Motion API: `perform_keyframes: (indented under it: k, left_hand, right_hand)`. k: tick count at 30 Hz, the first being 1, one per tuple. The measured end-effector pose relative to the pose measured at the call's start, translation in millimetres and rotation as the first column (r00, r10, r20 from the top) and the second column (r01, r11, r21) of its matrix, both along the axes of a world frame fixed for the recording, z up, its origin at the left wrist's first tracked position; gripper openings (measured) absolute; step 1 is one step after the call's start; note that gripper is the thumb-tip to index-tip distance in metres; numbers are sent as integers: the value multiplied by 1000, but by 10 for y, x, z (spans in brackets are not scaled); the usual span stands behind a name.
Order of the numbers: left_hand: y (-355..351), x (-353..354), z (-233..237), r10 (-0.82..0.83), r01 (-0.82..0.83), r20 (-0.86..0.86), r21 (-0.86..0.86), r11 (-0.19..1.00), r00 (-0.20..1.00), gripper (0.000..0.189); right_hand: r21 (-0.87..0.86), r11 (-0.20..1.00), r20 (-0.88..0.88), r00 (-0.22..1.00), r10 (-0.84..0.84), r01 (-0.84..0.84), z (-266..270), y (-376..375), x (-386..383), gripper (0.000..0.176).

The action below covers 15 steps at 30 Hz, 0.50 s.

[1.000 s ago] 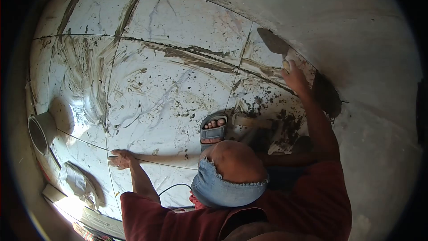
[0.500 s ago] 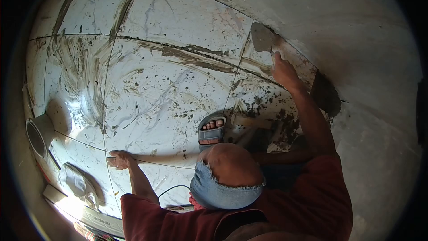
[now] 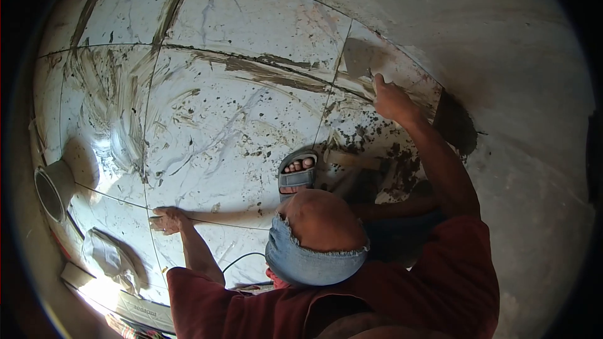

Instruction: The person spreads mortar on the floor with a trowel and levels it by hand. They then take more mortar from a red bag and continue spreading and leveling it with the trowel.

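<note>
My right hand (image 3: 393,99) is closed round the handle of a trowel (image 3: 360,58). The trowel's grey blade lies over a white marbled tile (image 3: 402,66) beside the wall at the upper right. Dark grout smears (image 3: 276,80) run along the joint to its left. At the lower left, my left hand (image 3: 168,220) rests on the tiled floor (image 3: 207,179) by a joint, with its fingers spread and nothing in them.
A grey bucket (image 3: 54,189) lies at the left edge, with a crumpled plastic bag (image 3: 107,253) below it. A long box (image 3: 141,309) is at the lower left. My sandalled foot (image 3: 297,174) stands at the middle. A dark wet patch (image 3: 456,124) is at the right.
My right hand and the trowel have moved slightly left and down over the tile. My left hand stays on the floor.
</note>
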<state>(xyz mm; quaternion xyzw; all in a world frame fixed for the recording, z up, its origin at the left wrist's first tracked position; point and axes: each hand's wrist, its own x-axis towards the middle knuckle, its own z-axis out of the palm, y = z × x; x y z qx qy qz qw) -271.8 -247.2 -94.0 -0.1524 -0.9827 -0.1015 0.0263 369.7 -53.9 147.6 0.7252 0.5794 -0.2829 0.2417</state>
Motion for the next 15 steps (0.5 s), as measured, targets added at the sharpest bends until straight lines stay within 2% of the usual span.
perform_keyframes:
  k: [3,4,6,8,10,11,13,15]
  left_hand:
    - [-185,-166,-319,-110,108,-163,-16,994,981,68]
    - [-95,-84,-119,-123,121,-162,-21,992,979,68]
    - [168,177,216,51,-53,-28,-62,997,998,68]
    - [117,182,266,23,-25,-38,-48,999,999,69]
    - [147,236,282,2,-2,-7,18,1000,1000,68]
    - [163,236,284,6,-6,-10,24,1000,1000,68]
    - [140,226,283,16,-16,-1,-46,999,1000,68]
    - [183,200,209,-13,10,-36,-69,998,999,65]
  right_hand:
    - [42,999,-37,999,23,-22,-62,32,75,49]
    - [37,999,-37,999,11,-9,-56,-57,14,49]
    - [85,996,-23,1000,4,-2,-73,-157,-158,46]
    - [65,998,-59,998,-12,15,-60,-413,-247,44]
    - [4,998,-57,996,-65,65,9,-495,-300,31]
    - [10,998,-61,996,-60,61,34,-504,-368,31]
    - [-69,995,-7,997,-75,74,95,-559,-523,28]
    - [-77,992,-40,994,-100,96,100,-621,-514,29]
